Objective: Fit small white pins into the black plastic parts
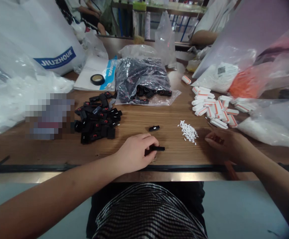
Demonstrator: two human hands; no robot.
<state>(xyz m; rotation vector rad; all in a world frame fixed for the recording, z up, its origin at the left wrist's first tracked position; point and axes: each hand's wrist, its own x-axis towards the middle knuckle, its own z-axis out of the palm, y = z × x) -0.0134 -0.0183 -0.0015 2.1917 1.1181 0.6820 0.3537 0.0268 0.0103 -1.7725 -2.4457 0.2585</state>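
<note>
My left hand [137,152] rests on the table near its front edge, thumb and fingers closed on a black connector housing [160,148] that sticks out to the right and shows a row of small cavities. Just beyond lies a second black connector [154,128] with white bits in its face. My right hand [225,144] is over the table to the right of a small heap of tiny white plugs [188,131]. Its fingers are curled in, and anything between them is too small or hidden to make out.
Black connectors [98,119] are piled left, below a clear bag of black connectors [144,79]. Black tape [97,79] sits on a notebook [82,78]. White orange-striped pieces [215,108] lie right, beside plastic bags [276,126]. A bottle [139,23] and other people are at the back.
</note>
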